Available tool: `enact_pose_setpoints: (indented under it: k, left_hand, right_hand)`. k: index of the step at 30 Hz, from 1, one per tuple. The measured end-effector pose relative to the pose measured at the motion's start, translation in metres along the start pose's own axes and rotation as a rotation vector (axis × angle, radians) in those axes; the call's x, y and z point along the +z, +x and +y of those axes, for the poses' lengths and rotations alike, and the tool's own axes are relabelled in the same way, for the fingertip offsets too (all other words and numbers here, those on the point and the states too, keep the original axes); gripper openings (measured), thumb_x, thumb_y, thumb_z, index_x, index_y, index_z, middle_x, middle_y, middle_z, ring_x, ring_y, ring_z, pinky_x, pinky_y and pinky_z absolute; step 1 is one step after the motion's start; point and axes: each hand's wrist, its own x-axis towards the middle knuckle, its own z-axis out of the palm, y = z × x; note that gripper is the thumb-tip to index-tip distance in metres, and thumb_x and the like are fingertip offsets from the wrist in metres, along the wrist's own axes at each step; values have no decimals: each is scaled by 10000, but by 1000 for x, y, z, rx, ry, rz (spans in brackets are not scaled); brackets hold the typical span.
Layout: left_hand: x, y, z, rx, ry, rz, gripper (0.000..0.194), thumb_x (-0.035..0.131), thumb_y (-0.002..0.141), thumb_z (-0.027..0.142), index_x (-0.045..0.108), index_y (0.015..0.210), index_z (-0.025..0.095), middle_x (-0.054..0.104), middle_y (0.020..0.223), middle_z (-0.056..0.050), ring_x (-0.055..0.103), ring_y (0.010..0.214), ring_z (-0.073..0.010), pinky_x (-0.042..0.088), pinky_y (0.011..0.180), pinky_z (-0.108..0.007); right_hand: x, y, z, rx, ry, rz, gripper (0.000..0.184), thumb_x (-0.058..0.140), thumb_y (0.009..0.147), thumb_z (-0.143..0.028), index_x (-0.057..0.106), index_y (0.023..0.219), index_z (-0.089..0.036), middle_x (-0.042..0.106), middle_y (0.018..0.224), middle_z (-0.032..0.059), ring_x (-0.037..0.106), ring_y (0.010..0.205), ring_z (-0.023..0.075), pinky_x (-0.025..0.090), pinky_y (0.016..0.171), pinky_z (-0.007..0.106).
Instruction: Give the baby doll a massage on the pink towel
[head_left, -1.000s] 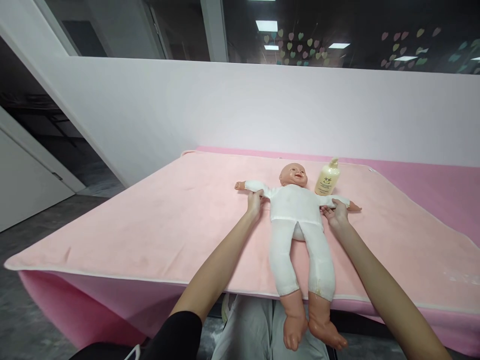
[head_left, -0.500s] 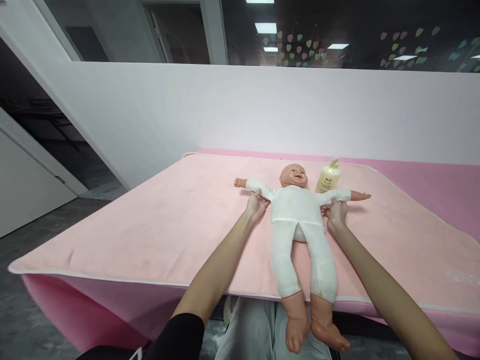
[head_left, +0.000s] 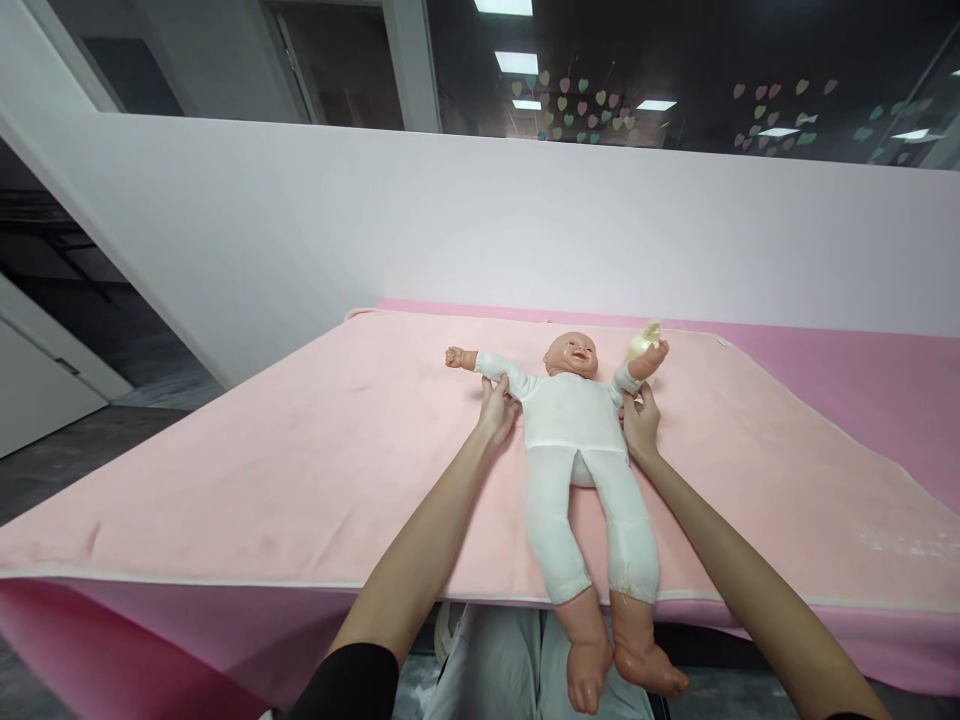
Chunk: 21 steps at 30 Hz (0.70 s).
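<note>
A baby doll [head_left: 574,415] with a white cloth body lies on its back on the pink mat, head toward the wall. Its lower legs hang past the near edge above my lap. My left hand [head_left: 497,408] is closed around the upper part of the doll's arm on the left, which stretches out sideways. On the other side, my right hand [head_left: 642,424] grips the doll's bent right-side arm, whose hand points upward. Behind that raised hand stands a pale yellow pump bottle [head_left: 639,346], partly covered by it.
The pink mat [head_left: 315,450] with a white edge covers the table over a darker pink cloth [head_left: 840,365]. A white wall [head_left: 480,230] with dark glass above rises behind the table. Grey floor and a white door [head_left: 45,380] are at the left.
The doll's right-side arm went from stretched out flat to bent and raised, and now hides much of the bottle. My right hand moved inward with it. The view shifted slightly.
</note>
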Motion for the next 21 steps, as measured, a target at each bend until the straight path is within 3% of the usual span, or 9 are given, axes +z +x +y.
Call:
enact_pose_setpoints:
  k: [2,6,10,14,17,21]
  left_hand:
    - [-1,1,1,37,15,-1,374,573,779,274,377,1091,337,584,911,28,589,800,-99,472,739,-244]
    - [-8,5,0,138,90,4,320,560,775,320,420,1061,287,580,914,10,584,843,-117,467,792,-273]
    - [-15,9,-1,258,409,10,330,543,769,358,512,1064,213,595,1028,-51,563,936,-165,443,852,-301]
    - [-18,11,-2,316,729,-90,398,525,764,322,548,1140,193,600,1128,-76,540,1026,-222,413,891,-339]
    - [-16,11,-1,310,865,-91,392,523,734,251,587,1118,200,642,1053,-62,562,979,-243,412,869,-352]
    - [-13,9,1,302,872,24,380,581,641,162,654,1011,205,675,839,-50,579,842,-252,416,792,-326]
  right_hand:
    - [6,1,0,-76,-84,-16,358,437,762,-359,554,1036,-162,606,805,42,510,634,139,406,606,260]
    - [20,1,1,-161,-147,-56,410,398,777,-356,558,1103,-164,603,1043,85,535,843,181,403,745,289]
    - [26,0,5,-119,-295,-124,392,397,792,-431,599,1002,-169,621,949,79,535,848,203,383,733,287]
    - [25,4,8,-18,-485,-196,421,354,817,-465,610,954,-161,623,820,88,525,721,200,343,630,270]
    - [24,10,8,28,-546,-235,405,387,803,-458,625,941,-160,624,798,89,522,698,194,323,597,258]
    - [25,18,8,140,-508,-252,336,495,747,-435,652,870,-165,623,731,76,534,662,189,324,572,252]
